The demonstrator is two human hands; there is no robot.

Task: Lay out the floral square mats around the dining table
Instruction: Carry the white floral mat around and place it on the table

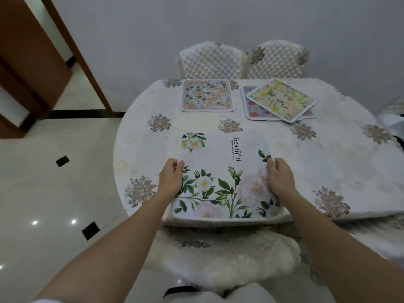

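White mat point(220, 167), floral and lettered "Beautiful", is found at the 6 o'clock edge of the round desk point(328, 162), straight ahead of the person. The desk is covered by a white cloth with grey flower prints. A fluffy chair seat point(223, 252) is tucked under its 6 o'clock rim and quilted chairs point(211, 61) are set at 12 o'clock.

White mat is square, so no long axis is noted; its lettering runs 12 to 6. Its near side sits at or just over the rim, and whether it is fully down cannot be told. Pink-edged mat point(207, 95) is laid alone at 11 o'clock. Yellow mat point(282, 100) at 1 o'clock is stacked askew on a blue-pink mat point(254, 108), so that pair is judged still to be dealt out.

White mat is flanked by both grips, equally near. Left grip point(171, 179) is clamped on its 9 o'clock edge, thumb on top. Right grip point(281, 178) is curled on its 3 o'clock edge. Neither is released. A small squaring-up and let-go is judged next; the stacked pair lies nearer the right grip.
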